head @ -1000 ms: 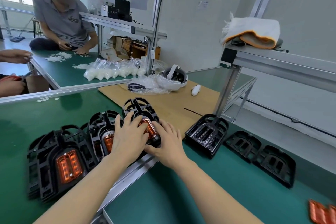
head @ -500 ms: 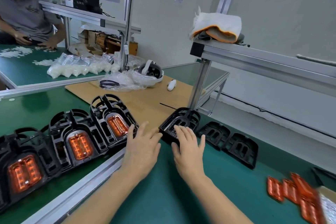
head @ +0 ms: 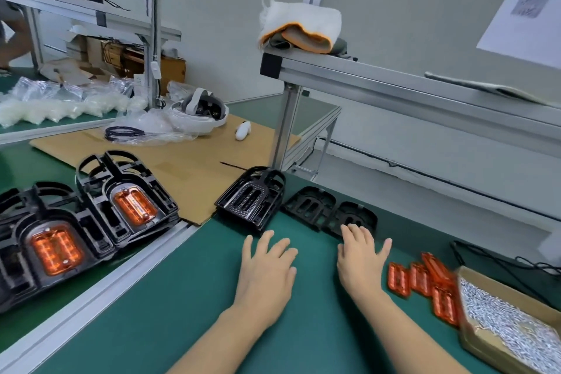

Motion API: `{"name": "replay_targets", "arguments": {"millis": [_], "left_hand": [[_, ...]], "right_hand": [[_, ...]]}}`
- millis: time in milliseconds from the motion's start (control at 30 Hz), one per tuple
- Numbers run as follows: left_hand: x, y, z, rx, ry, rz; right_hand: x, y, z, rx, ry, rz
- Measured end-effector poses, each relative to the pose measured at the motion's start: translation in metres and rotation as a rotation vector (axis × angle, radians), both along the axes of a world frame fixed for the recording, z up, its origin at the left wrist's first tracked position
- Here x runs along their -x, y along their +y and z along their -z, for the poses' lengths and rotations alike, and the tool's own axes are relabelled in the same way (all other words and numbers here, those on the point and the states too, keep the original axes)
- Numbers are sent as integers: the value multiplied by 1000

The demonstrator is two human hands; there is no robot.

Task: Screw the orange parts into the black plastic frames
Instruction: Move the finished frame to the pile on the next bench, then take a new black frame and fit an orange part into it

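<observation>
While both hands hover flat over the green desk (head: 188, 325) with nothing in them, the fetch for the next assembly is the step to get right. Nearest on the right, a cardboard box of small screws (head: 510, 328) sits just beside a loose cluster of orange parts (head: 425, 279). The left hand (head: 267, 267) has its fingers spread wide and relaxed, just short of a stack of empty black frames (head: 252, 200). The right hand (head: 361, 258), fingers equally splayed, reaches the edge of the flat black frame (head: 352, 217), beside another flat frame (head: 309, 203). I would take one frame from the stack, lay it open side up close in, then seat an orange part squarely before driving screws. Farther left, finished frames with orange inserts (head: 133, 203) are lined up on the adjoining desk, by a cardboard sheet (head: 170, 158). Beyond lies a white headset (head: 200, 112).
</observation>
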State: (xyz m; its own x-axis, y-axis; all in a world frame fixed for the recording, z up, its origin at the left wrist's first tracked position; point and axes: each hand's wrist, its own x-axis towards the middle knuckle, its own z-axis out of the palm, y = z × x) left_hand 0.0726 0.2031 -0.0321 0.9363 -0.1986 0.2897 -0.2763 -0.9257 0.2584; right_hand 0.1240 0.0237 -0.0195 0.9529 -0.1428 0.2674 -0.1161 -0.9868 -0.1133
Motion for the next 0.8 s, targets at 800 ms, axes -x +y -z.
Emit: {"name": "replay_targets", "arguments": {"millis": [800], "left_hand": [[-3, -10, 8, 9, 110, -46]], "right_hand": [[-27, -31, -1, 323, -21, -159]]}}
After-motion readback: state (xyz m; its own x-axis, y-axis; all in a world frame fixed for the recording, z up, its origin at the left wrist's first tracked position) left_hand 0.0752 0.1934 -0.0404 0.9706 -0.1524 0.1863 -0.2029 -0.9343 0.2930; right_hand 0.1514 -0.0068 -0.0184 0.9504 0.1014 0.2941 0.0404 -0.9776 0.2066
